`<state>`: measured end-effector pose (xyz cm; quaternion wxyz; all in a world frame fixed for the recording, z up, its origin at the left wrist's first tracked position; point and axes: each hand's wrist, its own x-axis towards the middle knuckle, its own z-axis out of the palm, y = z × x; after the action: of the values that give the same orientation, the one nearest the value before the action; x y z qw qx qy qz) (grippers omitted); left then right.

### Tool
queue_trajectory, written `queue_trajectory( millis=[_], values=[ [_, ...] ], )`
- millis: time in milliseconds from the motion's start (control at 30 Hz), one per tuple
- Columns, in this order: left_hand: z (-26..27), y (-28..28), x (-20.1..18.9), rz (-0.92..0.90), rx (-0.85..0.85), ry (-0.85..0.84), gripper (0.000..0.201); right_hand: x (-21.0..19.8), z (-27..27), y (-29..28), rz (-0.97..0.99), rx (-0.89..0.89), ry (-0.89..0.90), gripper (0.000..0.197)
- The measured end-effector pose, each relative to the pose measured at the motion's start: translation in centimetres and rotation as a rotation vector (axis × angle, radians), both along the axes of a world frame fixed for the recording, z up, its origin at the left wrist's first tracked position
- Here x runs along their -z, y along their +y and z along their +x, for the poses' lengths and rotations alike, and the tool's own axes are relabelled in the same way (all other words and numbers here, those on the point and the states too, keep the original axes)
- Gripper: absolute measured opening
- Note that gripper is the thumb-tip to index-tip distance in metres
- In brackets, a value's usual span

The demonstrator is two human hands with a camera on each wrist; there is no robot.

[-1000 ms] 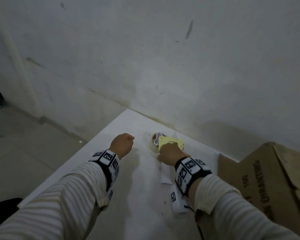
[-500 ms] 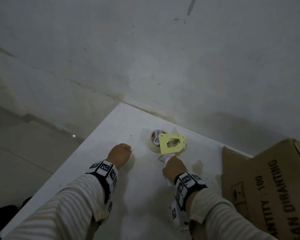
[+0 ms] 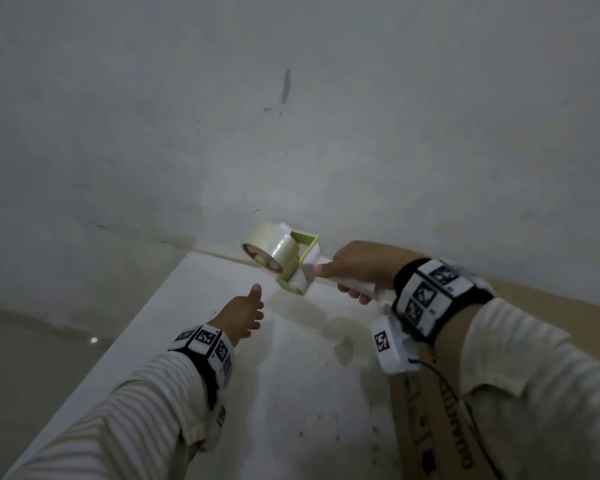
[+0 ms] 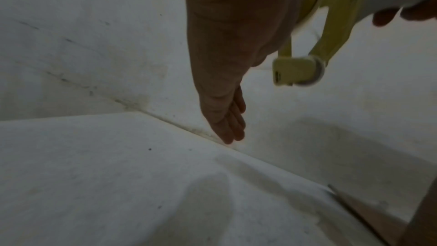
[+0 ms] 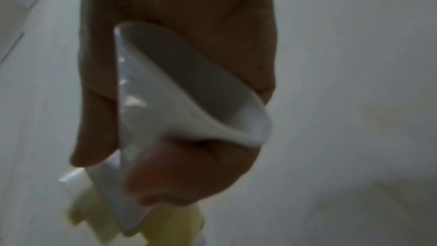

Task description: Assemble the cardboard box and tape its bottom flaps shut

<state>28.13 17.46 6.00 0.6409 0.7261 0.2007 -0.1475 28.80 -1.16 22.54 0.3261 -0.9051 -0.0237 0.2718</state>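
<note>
Sitting in a dim room, the white worktop (image 3: 291, 393) butts up against a scuffed whitish wall (image 3: 291, 116), with bare floor (image 3: 32, 341) off its left edge. At the right edge lies the cardboard box (image 3: 426, 420), still flat, printed lettering up, partly hidden under the right sleeve (image 3: 534, 393). The right hand (image 3: 361, 268) has its grip wrapped round the white handle of the tape dispenser (image 3: 284, 258), clear roll and yellow frame held up off the worktop in front of the wall. The left hand (image 3: 241, 315) hovers low over the worktop, fingers straight and loose, thumb up, holding nothing. Half a second ago the dispenser sat on the worktop and the left hand was a fist; now it's lifted and the fist has opened.
</note>
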Motion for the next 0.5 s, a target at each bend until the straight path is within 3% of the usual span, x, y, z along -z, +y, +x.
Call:
queue_trajectory(
  millis=[133, 233, 333, 500],
  values=[
    [0.1, -2.4, -2.5, -0.548, -0.004, 0.066, 0.089, -4.9, -0.7, -2.8, 0.06, -0.1, 0.013, 0.029],
    [-0.2, -4.9, -5.1, -0.862, 0.037, 0.038, 0.087, -6.2, -1.5, -4.7, 0.11, -0.131, 0.006, 0.025],
    [-1.1, -7.0, -7.3, -0.917, 0.1, -0.034, 0.059, -6.7, -2.5, -6.6, 0.167, -0.138, 0.003, 0.021],
    [-1.9, -9.4, -9.7, -0.911, -0.018, -0.113, 0.041, -7.5, -4.4, -10.1, 0.202, -0.088, -0.05, 0.009]
  ],
)
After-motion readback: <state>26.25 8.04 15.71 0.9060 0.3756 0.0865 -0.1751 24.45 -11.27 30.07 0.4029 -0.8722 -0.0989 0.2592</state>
